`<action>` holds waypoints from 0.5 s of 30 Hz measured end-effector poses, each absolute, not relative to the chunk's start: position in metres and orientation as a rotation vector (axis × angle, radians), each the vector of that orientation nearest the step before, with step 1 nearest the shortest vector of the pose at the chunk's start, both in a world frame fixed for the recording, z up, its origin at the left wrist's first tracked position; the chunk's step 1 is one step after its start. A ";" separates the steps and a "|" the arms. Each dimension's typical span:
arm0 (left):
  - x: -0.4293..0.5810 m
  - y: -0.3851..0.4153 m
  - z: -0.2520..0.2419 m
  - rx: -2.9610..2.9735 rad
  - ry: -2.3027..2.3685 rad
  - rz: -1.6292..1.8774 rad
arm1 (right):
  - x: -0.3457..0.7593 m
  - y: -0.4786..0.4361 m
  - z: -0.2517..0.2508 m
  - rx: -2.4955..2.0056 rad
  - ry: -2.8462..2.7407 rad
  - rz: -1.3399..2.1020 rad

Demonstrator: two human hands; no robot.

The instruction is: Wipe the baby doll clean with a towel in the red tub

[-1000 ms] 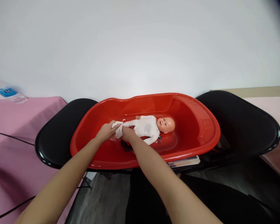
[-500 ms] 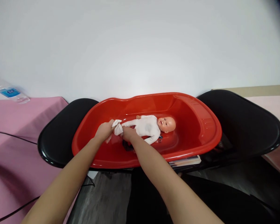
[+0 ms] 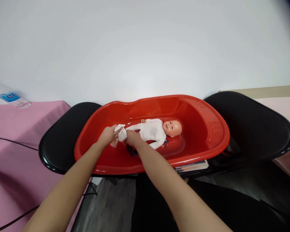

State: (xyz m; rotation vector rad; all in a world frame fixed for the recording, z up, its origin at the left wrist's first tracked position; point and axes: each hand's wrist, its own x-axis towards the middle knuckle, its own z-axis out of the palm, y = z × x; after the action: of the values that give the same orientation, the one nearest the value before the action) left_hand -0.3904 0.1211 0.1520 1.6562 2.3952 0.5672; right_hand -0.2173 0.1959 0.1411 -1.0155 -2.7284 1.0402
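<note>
A bald baby doll (image 3: 154,130) in a white body suit lies on its back in a red baby bathtub (image 3: 215,119), head to the right and a grey patch on its chest. My left hand (image 3: 108,134) pinches a bunched white cloth (image 3: 122,134) at the doll's leg end. Against the cloth's right side, my right hand (image 3: 133,138) is closed; its fingers seem to grip the cloth, partly hiding the doll's legs. Below my left fingers shows a pale pinkish patch that I cannot make out.
Black rounded seats or boards flank the tub, one at left (image 3: 62,138) and one at right (image 3: 253,129). A pink-covered table (image 3: 38,122) at left bears a clear plastic bottle (image 3: 11,96) and a cable. Under the tub's near rim lies a flat book-like item (image 3: 193,166).
The cloth between my hands has shifted and opened slightly, and my left fingers have moved a little left. More of the pinkish patch beneath them shows. The doll lies as before.
</note>
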 end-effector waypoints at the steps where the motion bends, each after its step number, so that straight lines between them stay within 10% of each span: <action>1: -0.391 0.121 0.152 1.654 2.421 0.579 | -0.217 0.196 0.141 -1.021 -2.728 1.034; 15: -0.393 0.121 0.151 1.524 2.272 0.600 | -0.219 0.199 0.140 -1.015 -2.707 1.029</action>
State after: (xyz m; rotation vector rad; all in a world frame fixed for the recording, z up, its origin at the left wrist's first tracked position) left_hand -0.3928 0.1212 0.1505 1.5242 2.2725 0.5997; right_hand -0.2193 0.1988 0.1404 -1.0149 -2.7068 1.0294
